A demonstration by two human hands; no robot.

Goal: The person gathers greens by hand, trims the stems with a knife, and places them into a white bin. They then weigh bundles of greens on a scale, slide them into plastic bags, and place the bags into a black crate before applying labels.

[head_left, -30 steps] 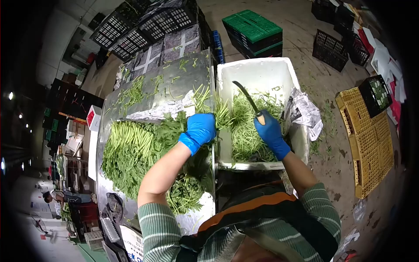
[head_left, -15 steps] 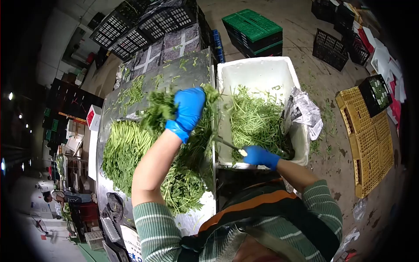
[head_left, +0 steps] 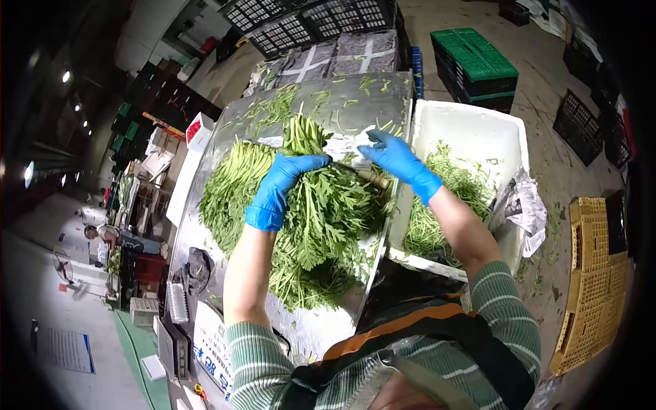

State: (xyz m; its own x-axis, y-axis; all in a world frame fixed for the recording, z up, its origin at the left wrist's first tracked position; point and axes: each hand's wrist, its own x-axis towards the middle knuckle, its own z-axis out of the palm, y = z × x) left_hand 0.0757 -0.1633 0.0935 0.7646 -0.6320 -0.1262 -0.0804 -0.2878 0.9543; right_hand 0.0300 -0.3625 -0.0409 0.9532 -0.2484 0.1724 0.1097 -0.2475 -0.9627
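My left hand (head_left: 287,183), in a blue glove, is closed around a bunch of leafy greens (head_left: 305,137), its cut stems pointing to the far side of the table and its leaves spreading toward me. Blue-gloved too, my right hand (head_left: 398,160) hovers over the table's right edge with fingers apart and nothing held. Just below it, a knife with a wooden handle (head_left: 374,179) lies by the greens, its blade partly hidden. Left of the bunch is a row of stacked greens (head_left: 236,181). More loose greens (head_left: 301,283) lie nearer to me on the metal table (head_left: 328,102).
At the table's right stands a white foam box (head_left: 471,123) of trimmings, with crumpled paper (head_left: 525,212) over its rim. Black crates (head_left: 314,27), a green-lidded crate stack (head_left: 475,58) and a yellow pallet (head_left: 591,280) stand around. A person (head_left: 113,236) is in the left background.
My right hand has let go of the knife and moved from the foam box to the table edge. The left hand now holds the bunch with its stems pointing away. The view has shifted.
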